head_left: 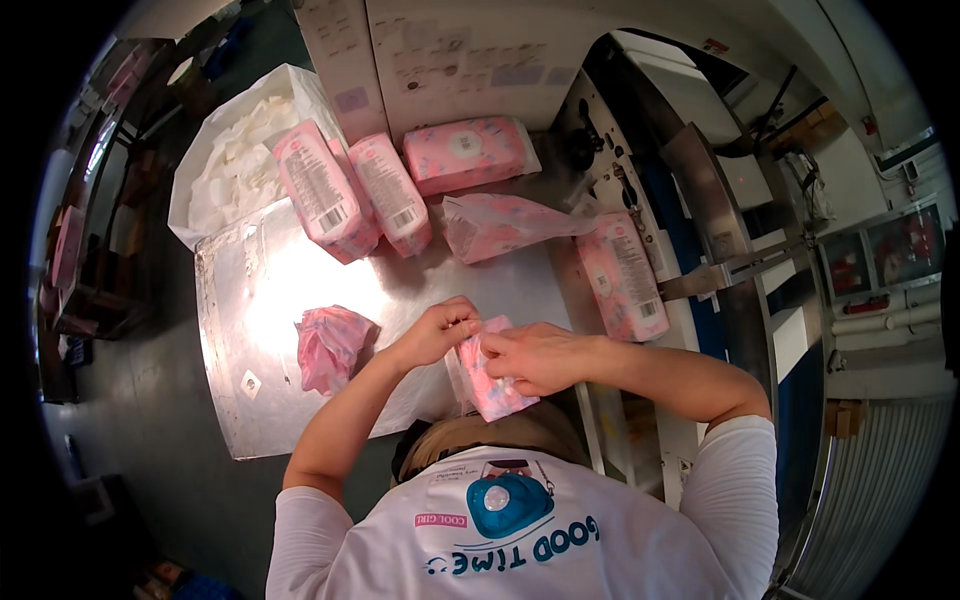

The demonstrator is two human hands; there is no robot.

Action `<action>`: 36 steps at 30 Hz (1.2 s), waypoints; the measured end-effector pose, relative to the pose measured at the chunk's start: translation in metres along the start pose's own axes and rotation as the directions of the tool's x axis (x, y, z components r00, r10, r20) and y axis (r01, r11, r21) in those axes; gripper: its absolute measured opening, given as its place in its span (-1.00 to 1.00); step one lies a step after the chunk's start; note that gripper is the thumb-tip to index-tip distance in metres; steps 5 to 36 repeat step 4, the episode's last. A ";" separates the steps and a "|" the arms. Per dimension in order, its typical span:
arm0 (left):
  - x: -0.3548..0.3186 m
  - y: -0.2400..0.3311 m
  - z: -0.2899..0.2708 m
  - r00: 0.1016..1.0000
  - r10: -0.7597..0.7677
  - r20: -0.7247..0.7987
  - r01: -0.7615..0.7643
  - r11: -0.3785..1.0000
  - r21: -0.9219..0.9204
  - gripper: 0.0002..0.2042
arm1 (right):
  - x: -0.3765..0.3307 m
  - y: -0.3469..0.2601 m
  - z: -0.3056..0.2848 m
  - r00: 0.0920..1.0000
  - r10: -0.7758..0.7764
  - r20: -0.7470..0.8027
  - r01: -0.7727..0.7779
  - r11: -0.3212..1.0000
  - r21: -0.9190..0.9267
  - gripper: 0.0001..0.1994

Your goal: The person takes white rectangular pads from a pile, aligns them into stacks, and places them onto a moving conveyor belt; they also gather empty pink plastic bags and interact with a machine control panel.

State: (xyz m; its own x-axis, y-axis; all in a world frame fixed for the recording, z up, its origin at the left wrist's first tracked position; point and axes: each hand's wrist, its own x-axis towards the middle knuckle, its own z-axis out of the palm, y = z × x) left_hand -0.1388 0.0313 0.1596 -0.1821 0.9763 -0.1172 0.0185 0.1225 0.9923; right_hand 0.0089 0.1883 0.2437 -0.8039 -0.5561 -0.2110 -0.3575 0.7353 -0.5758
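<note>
Close to my body, at the near edge of a metal table (250, 330), I hold a pink soft pack (500, 398) with a printed pattern. My left hand (440, 332) is closed, its fingers pinching the far left corner of the wrapper. From the right, my right hand (535, 358) grips the pack's upper face with bent fingers, hiding part of it. Clear film shows along the pack's left side. A crumpled pink wrapper (333, 350) lies left of my left hand.
Pink packs (325, 190), (392, 195) and another pink pack (468, 155) stand at the back. A loose pink bag (510, 225) lies before them; a pack (622, 278) leans right, beside machinery (700, 200). A white sack (240, 150) of pale scraps sits back left.
</note>
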 end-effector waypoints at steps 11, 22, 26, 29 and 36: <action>0.005 0.010 0.008 0.993 0.072 -0.089 -0.062 0.993 0.104 -0.84 | 0.004 0.004 0.004 0.990 -0.079 0.116 0.097 0.983 -0.156 -0.69; 0.005 0.010 0.008 0.993 0.072 -0.089 -0.062 0.993 0.104 -0.84 | 0.004 0.004 0.004 0.990 -0.079 0.116 0.097 0.983 -0.156 -0.69; 0.005 0.010 0.008 0.993 0.072 -0.089 -0.062 0.993 0.104 -0.84 | 0.004 0.004 0.004 0.990 -0.079 0.116 0.097 0.983 -0.156 -0.69; 0.005 0.010 0.008 0.993 0.072 -0.089 -0.062 0.993 0.104 -0.84 | 0.004 0.004 0.004 0.990 -0.079 0.116 0.097 0.983 -0.156 -0.69; 0.005 0.010 0.008 0.993 0.072 -0.089 -0.062 0.993 0.104 -0.84 | 0.004 0.004 0.004 0.990 -0.079 0.116 0.097 0.983 -0.156 -0.69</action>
